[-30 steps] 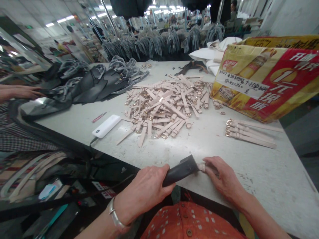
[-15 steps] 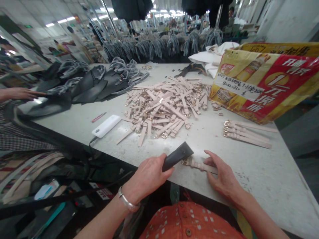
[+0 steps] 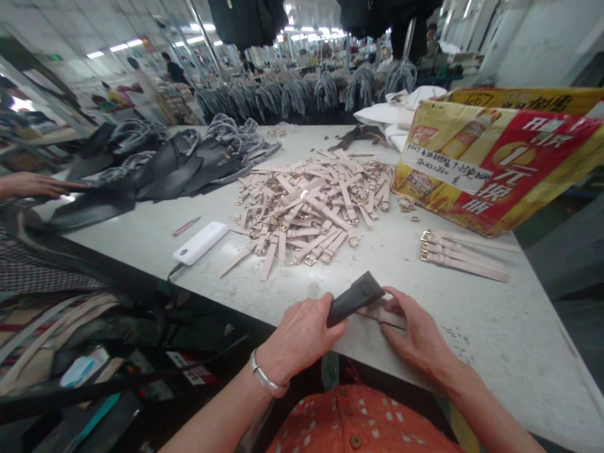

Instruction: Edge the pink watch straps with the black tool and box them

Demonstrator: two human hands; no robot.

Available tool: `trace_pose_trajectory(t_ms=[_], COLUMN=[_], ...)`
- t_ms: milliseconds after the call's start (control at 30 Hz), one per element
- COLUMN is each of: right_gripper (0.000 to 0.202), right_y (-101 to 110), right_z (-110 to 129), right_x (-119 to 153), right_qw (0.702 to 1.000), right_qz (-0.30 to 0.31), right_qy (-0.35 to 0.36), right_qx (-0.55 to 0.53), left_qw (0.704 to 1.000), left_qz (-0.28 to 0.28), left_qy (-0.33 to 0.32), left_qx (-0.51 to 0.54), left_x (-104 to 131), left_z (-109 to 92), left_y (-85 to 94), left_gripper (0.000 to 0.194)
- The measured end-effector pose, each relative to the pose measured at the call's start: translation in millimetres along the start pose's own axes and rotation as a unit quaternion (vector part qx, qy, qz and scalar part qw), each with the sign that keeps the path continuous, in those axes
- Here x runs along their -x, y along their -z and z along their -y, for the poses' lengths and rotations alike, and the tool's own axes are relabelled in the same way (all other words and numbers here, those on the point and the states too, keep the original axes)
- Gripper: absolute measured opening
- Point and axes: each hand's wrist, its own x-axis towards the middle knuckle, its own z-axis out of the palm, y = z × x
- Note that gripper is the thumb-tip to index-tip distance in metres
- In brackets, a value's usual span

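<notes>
My left hand (image 3: 304,333) is wrapped round a dark grey, flat, bar-like piece (image 3: 356,299), whose exact kind I cannot make out. Its wide far end reaches over a beige buckle strap (image 3: 387,316) near the table's front edge and hides the buckle. On the right, the fingers of my right hand (image 3: 415,327) close on that strap, thumb on the near side. Beyond both hands lies a loose pile of beige buckle straps (image 3: 311,207) with gold buckles. Several more straps (image 3: 465,255) are lined up side by side at the right.
A yellow and red carton (image 3: 491,167) stands at the back right of the table (image 3: 283,302). Left of the pile are a white power bank (image 3: 201,243) and a pen (image 3: 186,226). Black pieces with grey handles (image 3: 189,157) lie heaped at the back left, beside another person's hand (image 3: 35,185).
My left hand has moved right with the dark piece, which now covers the strap's buckle end. My right hand stays at the strap, its fingers nearer the dark piece.
</notes>
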Motion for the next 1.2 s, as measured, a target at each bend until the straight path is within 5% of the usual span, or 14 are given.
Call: trace_pose_trajectory(t_ms=[267, 500, 633, 733, 833, 1000, 1200], right_gripper=[0.022, 0.032, 0.034, 0.031, 0.037, 0.046, 0.027], right_y=[12, 97, 131, 118, 76, 16, 6], right_z=[-9, -87, -118, -103, -67, -18, 8], right_x=[-13, -53, -69, -92, -129, -188, -200], right_qw=[0.994, 0.969, 0.945, 0.942, 0.963, 0.959, 0.945], right_qz=[0.021, -0.144, -0.173, -0.173, -0.078, 0.018, 0.083], right_qy=[0.073, 0.089, 0.063, 0.079, 0.159, 0.226, 0.264], right_qx=[0.072, 0.178, 0.269, 0.278, 0.203, 0.171, 0.177], left_qw=[0.996, 0.988, 0.984, 0.982, 0.982, 0.981, 0.978], left_qz=[-0.015, -0.028, -0.042, -0.043, -0.039, -0.037, -0.046], left_qy=[0.076, 0.138, 0.151, 0.156, 0.159, 0.156, 0.162], left_qx=[0.037, 0.071, 0.082, 0.096, 0.096, 0.107, 0.126], left_x=[22, 45, 50, 50, 49, 52, 58], left_z=[41, 62, 70, 74, 73, 69, 74], left_y=[-1.5, -5.6, -12.2, -15.9, -17.0, -17.6, -18.7], left_gripper=[0.028, 0.031, 0.034, 0.034, 0.034, 0.034, 0.032])
